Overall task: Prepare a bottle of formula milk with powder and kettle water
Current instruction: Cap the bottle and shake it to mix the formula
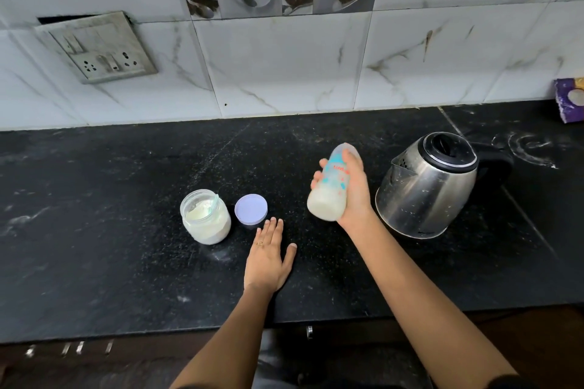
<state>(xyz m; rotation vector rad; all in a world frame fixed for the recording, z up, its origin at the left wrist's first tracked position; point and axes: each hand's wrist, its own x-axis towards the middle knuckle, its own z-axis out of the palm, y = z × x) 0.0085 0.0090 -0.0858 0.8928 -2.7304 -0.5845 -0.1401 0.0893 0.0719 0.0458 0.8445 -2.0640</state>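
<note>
My right hand (355, 189) grips a clear feeding bottle (330, 189) with blue and red print, held tilted above the black counter (126, 246). White milk fills the bottle's lower part and its cap end points away from me. My left hand (268, 257) lies flat on the counter, fingers spread, holding nothing. An open glass jar of white powder (205, 216) with a scoop inside stands just left of that hand. The jar's lilac lid (251, 209) lies beside it. A steel kettle (426, 186) with a black lid stands right of the bottle.
A tiled wall rises behind the counter, with a socket plate (101, 47) at the upper left. A purple packet (570, 99) sits at the far right edge. White powder smears (531, 148) mark the counter behind the kettle. The counter's front edge runs just below my forearms.
</note>
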